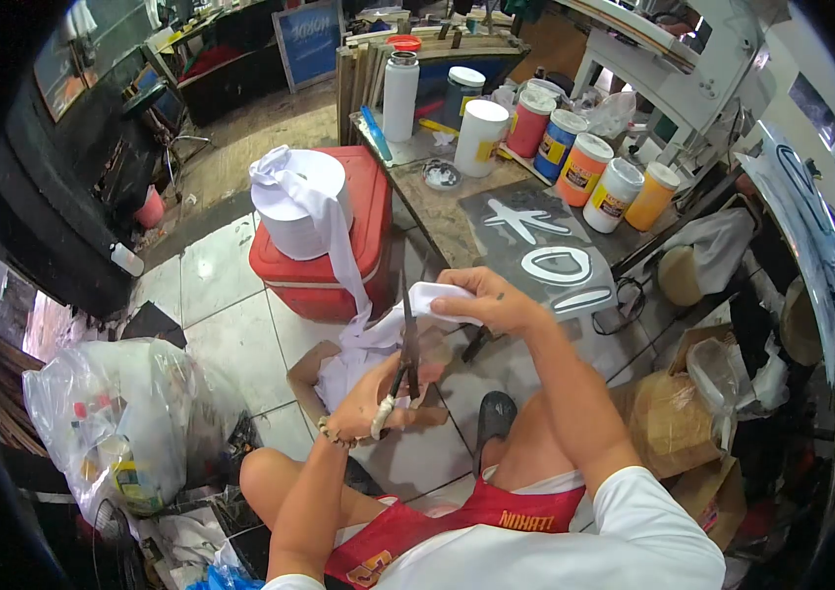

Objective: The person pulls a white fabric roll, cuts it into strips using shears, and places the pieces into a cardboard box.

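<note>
My left hand [363,398] is closed round the handles of a pair of scissors [409,339], blades pointing up and away. My right hand [489,301] pinches a white fabric strip [427,295], which passes at the scissor blades. Whether the blades have cut into it I cannot tell. The strip runs back to a large white roll [304,211] standing on a red cooler box [324,285]. More white fabric [344,379] lies in an open cardboard box [307,372] below my hands, partly hidden by my left hand.
Right of the cooler, a low table [427,202] carries several paint jars [584,169], a white bottle [401,98] and a dark painted stencil sheet [535,246]. A filled plastic bag [132,423] sits at left. Cardboard boxes [678,418] stand at right.
</note>
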Action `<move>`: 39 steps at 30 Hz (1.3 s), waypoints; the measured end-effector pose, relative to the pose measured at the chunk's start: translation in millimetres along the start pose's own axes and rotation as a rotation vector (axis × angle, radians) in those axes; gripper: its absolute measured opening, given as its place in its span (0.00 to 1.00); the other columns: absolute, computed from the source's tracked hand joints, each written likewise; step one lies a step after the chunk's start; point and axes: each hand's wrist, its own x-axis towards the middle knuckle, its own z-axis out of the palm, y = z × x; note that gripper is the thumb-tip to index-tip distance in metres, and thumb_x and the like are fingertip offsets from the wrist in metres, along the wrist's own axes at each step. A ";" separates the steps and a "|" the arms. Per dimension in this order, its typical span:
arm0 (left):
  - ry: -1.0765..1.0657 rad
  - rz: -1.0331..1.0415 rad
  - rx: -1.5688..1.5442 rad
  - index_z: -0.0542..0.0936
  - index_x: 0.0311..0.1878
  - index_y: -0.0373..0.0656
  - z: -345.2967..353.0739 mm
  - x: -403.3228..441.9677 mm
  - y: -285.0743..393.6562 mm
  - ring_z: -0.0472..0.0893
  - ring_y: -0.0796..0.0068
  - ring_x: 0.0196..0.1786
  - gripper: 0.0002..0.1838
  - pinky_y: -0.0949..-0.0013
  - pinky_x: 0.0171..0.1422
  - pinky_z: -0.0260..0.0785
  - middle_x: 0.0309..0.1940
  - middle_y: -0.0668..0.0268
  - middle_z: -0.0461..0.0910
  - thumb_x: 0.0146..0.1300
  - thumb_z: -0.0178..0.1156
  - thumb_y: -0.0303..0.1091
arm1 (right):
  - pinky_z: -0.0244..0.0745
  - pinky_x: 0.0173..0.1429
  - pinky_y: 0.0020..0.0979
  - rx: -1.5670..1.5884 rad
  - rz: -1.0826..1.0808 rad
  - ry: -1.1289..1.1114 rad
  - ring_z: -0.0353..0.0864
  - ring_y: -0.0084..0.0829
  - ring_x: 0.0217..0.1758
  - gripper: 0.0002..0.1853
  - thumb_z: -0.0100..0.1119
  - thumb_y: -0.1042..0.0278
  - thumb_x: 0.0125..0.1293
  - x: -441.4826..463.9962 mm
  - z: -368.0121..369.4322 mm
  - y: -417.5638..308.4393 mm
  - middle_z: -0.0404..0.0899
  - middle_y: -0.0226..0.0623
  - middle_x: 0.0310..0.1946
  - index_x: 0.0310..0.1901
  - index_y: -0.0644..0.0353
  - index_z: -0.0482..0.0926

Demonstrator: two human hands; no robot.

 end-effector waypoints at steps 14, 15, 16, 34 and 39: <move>-0.128 -0.096 -0.489 0.60 0.72 0.36 -1.1 -0.9 -15.1 0.79 0.59 0.63 0.44 0.67 0.58 0.76 0.61 0.44 0.76 0.57 0.74 0.35 | 0.70 0.71 0.41 0.661 -0.262 -0.184 0.76 0.41 0.66 0.26 0.62 0.67 0.68 12.1 16.8 12.0 0.70 0.48 0.69 0.64 0.68 0.70; -0.059 -0.142 -0.289 0.59 0.73 0.36 1.4 -2.1 -9.1 0.77 0.58 0.65 0.48 0.64 0.63 0.73 0.63 0.45 0.74 0.53 0.76 0.35 | 0.67 0.72 0.39 0.602 -0.262 -0.174 0.74 0.41 0.68 0.25 0.61 0.68 0.68 12.4 15.9 16.4 0.70 0.48 0.68 0.64 0.68 0.71; -0.082 -0.131 -0.286 0.59 0.73 0.36 3.9 0.2 -7.3 0.77 0.58 0.65 0.48 0.64 0.63 0.73 0.63 0.45 0.74 0.53 0.76 0.35 | 0.65 0.74 0.37 0.546 -0.261 -0.169 0.72 0.40 0.70 0.24 0.61 0.69 0.68 12.1 16.0 16.5 0.71 0.48 0.68 0.64 0.68 0.71; 0.027 0.113 -0.183 0.64 0.70 0.36 -6.2 0.2 -26.9 0.81 0.55 0.60 0.43 0.57 0.62 0.76 0.59 0.45 0.78 0.52 0.76 0.26 | 0.72 0.56 0.26 0.257 -0.193 -0.274 0.75 0.20 0.49 0.23 0.57 0.62 0.73 12.5 28.9 19.4 0.79 0.29 0.47 0.64 0.65 0.73; 0.092 -0.405 -0.746 0.63 0.71 0.38 -17.4 0.2 -12.9 0.79 0.68 0.53 0.46 0.66 0.55 0.76 0.61 0.55 0.77 0.52 0.78 0.37 | 0.67 0.67 0.28 0.320 -0.221 -0.233 0.74 0.23 0.60 0.23 0.56 0.66 0.73 9.3 21.5 -2.4 0.77 0.34 0.61 0.67 0.63 0.72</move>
